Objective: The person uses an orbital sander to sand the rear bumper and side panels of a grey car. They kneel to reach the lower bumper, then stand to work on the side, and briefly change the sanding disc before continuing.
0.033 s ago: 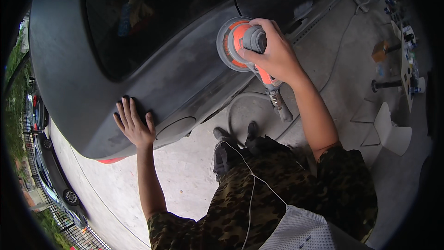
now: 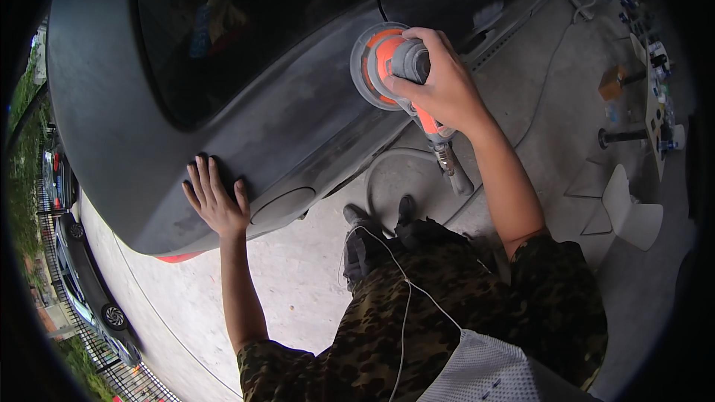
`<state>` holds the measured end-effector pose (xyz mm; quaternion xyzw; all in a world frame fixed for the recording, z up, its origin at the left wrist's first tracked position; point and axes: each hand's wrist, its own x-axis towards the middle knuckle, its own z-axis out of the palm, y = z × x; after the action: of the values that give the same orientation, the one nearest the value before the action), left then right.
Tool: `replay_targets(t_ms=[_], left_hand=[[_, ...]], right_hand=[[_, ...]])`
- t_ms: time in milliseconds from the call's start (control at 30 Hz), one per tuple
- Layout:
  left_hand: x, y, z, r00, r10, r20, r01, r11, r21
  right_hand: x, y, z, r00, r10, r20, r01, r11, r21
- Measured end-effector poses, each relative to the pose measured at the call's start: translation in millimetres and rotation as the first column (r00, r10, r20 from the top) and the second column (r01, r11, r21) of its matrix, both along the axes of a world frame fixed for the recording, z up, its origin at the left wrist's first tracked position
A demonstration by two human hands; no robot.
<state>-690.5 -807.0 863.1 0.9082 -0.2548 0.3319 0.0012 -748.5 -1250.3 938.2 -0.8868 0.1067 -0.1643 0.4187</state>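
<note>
My hands on the grey car, seen from my head camera.

My right hand (image 2: pixel 439 85) holds the round orange and grey sander (image 2: pixel 381 65), fingers (image 2: pixel 417 37) wrapped tight around its top. The sander's flat disc is pressed on the dull grey car body (image 2: pixel 298 126), just under the dark window (image 2: pixel 246 22). A hose (image 2: pixel 454 167) hangs from the sander down toward the concrete floor (image 2: pixel 298 275). My left hand (image 2: pixel 216 201) lies flat on the car lower down, fingers spread wide, holding nothing. My shoes (image 2: pixel 380 231) stand on the floor by the car.
</note>
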Motion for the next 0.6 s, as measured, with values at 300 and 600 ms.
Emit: replay_targets(t_ms=[300,600], left_hand=[[0.5,0.8,-1.7,1.000,0.002,-0.004,-0.002,1.000,-0.005],[0.7,1.7,-2.0,1.000,0.001,0.000,-0.001,1.000,0.005]], right_hand=[[-3.1,-10.0,1.4,0.998,-0.049,0.040,0.050,0.998,-0.042],[-4.6,-12.5,2.8,0.998,-0.064,0.013,0.064,0.997,-0.029]])
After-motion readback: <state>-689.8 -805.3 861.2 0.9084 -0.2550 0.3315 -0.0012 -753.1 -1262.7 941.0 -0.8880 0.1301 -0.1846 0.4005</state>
